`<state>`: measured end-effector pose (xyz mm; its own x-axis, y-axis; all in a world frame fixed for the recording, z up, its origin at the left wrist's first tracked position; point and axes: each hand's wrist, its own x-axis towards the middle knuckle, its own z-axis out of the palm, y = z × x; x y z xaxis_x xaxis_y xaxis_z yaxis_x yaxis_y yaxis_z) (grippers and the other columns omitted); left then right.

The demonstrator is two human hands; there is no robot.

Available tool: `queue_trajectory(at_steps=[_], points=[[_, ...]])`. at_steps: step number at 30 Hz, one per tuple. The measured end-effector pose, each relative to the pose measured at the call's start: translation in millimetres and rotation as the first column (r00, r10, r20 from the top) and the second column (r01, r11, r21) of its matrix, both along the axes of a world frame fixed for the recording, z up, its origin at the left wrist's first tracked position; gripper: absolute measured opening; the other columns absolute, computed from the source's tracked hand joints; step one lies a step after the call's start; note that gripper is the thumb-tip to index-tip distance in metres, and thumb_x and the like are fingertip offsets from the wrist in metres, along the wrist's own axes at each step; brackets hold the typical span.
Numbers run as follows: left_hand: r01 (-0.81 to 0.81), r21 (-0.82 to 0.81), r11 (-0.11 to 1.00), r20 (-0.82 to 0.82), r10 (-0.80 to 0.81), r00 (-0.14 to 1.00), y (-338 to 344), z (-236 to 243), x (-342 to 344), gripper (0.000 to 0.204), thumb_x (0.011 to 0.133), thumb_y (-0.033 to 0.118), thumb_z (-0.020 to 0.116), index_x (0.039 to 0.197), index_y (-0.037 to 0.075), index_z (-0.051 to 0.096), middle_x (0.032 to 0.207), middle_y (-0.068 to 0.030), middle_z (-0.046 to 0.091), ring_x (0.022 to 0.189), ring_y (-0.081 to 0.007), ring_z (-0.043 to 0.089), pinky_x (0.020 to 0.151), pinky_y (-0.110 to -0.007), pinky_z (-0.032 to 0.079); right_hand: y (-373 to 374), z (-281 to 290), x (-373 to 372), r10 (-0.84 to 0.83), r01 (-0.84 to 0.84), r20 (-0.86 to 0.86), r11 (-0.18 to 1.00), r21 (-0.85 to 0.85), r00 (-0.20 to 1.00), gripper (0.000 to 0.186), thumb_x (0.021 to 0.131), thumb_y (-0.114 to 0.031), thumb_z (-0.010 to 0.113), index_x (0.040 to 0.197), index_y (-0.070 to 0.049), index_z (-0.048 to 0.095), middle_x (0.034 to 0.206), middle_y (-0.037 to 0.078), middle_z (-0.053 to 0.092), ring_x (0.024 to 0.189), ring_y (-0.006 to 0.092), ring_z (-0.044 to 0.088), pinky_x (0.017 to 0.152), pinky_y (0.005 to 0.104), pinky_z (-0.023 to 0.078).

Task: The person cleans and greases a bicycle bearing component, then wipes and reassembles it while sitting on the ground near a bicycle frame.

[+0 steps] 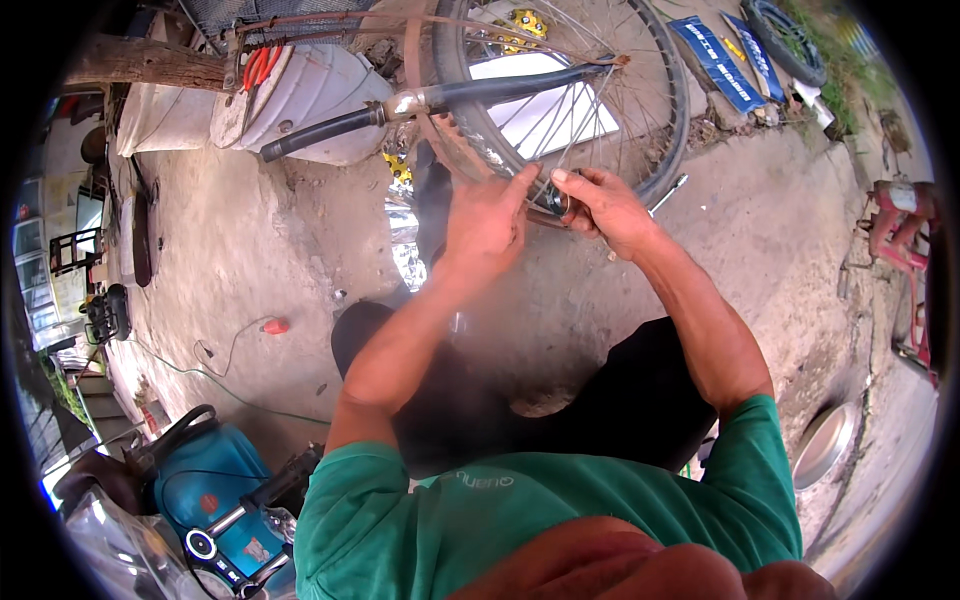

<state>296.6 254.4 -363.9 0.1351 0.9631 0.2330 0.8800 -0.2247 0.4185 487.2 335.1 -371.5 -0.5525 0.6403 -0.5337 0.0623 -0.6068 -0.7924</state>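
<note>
Our left hand (pixel 485 222) is at the near edge of the wheel (pixel 684 100). Its pointing finger sticks out to that edge, but we cannot tell how the fingers under it bend. Our right hand (pixel 607 207) pinches a small dark part (pixel 560 200) between thumb and finger, right at the wheel's edge. The wheel is straight ahead of us. We cannot tell if it lies flat or leans.

To do this well, we think our left finger should press lightly and mark the spot, so the wheel does not rock. Our right hand should pinch gently and make small, slow moves. Our fingertips should stay clear of the thin spokes (pixel 640 110), which may nip.

Now we count, left to right. We see two pale buckets (pixel 165 118), one blue box (pixel 205 480), some red handles (pixel 262 68) too close to count, and one red plug (pixel 276 326). Then come one black bar (pixel 480 90), one white board (pixel 530 125), one wheel with more spokes than we can count, and one shiny tool (pixel 668 195). Last are two blue packets (pixel 715 62), one small tyre (pixel 790 45), one pan (pixel 825 446) and one red frame (pixel 905 225).
</note>
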Motion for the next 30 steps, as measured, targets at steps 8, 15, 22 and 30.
queue_trajectory(at_steps=[8, 15, 22, 30], points=[[0.165, 0.044, 0.985, 0.164, -0.170, 0.972, -2, 20, -2, 0.047, 0.078, -0.003, 0.064, 0.124, 0.008, 0.064, 0.085, -0.0100, 0.063, 0.083, -0.0315, 0.060, 0.081, -0.042, 0.045, 7, 9, 5, -0.080, 0.055, -0.081, 0.961, -0.270, 0.994, 0.046, 0.088, -0.057, 0.067, 0.083, -0.013, 0.057, 0.069, 0.000, 0.051, 0.050, 0.0065, 0.035, 0.047, 0.0223, 0.023], [0.253, 0.095, 0.963, 0.045, -0.258, 0.965, 0, 21, -5, 0.053, 0.073, -0.006, 0.065, 0.123, 0.013, 0.066, 0.086, -0.0074, 0.061, 0.085, -0.0299, 0.058, 0.079, -0.042, 0.044, 8, 7, 5, -0.007, -0.052, -0.164, 0.935, -0.352, 0.986, 0.042, 0.091, -0.056, 0.063, 0.079, -0.016, 0.058, 0.065, -0.002, 0.048, 0.048, 0.0062, 0.033, 0.045, 0.0225, 0.021], [0.153, 0.163, 0.975, 0.029, -0.160, 0.987, 8, 9, -15, 0.053, 0.076, -0.009, 0.063, 0.125, 0.010, 0.065, 0.089, -0.0098, 0.063, 0.084, -0.0314, 0.059, 0.078, -0.042, 0.046, 12, -1, 11, -0.003, -0.148, -0.313, 0.877, -0.457, 0.950, 0.042, 0.094, -0.053, 0.062, 0.077, -0.015, 0.058, 0.064, -0.001, 0.047, 0.048, 0.0062, 0.034, 0.044, 0.0228, 0.022], [0.153, -0.026, 0.988, 0.393, -0.131, 0.910, 2, 14, -6, 0.049, 0.085, -0.004, 0.063, 0.132, 0.007, 0.060, 0.096, -0.0136, 0.067, 0.084, -0.0284, 0.062, 0.079, -0.037, 0.049, 11, 5, 9, -0.044, -0.057, -0.235, 0.910, -0.410, 0.971, 0.034, 0.091, -0.049, 0.067, 0.082, -0.017, 0.059, 0.072, -0.002, 0.057, 0.054, 0.0054, 0.040, 0.049, 0.0206, 0.025]])
